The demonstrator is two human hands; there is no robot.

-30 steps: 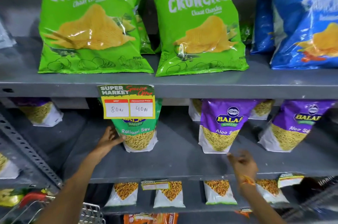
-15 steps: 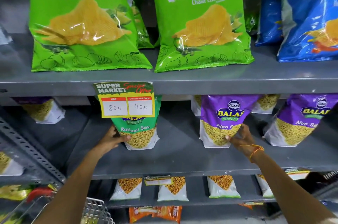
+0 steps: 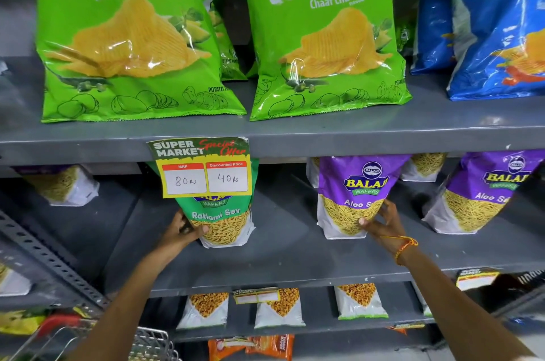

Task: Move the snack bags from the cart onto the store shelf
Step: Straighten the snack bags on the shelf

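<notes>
The setting is a store aisle with grey metal shelving. The middle shelf (image 3: pixel 280 257) carries the items being handled; a perforated grey upright (image 3: pixel 50 260) runs diagonally at 8 o'clock. A yellow price tag (image 3: pixel 205 169) marked 80 and 40 hangs from the edge of the upper shelf (image 3: pixel 383 136).

Upper shelf: two green Crunchem bags (image 3: pixel 132 45) stand upright side by side, with more green bags behind them. Blue bags (image 3: pixel 486 27) stand at 2 o'clock.

Middle shelf: the green Ratlami Sev bag (image 3: pixel 224 225) stands upright just below the price tag, which hides its top. The left hand (image 3: pixel 182 232) grips its lower left edge, with the thumb across the front and the fingers out of sight behind the bag. The purple Aloo Sev bag (image 3: pixel 351 198) stands upright at 3 o'clock of the green bag, well apart from it. The right hand (image 3: pixel 383 223) holds its lower right corner, thumb on the front, fingers (image 3: pixel 387 207) curled round the side edge. An orange thread (image 3: pixel 405 245) circles that wrist. A second purple bag (image 3: pixel 483 195) leans at the right edge.

Lower shelf: small white pouches (image 3: pixel 280 309) stand in a row at 6 o'clock.

The wire cart (image 3: pixel 147 343) shows at 7 o'clock, with a red handle (image 3: pixel 59 322).
</notes>
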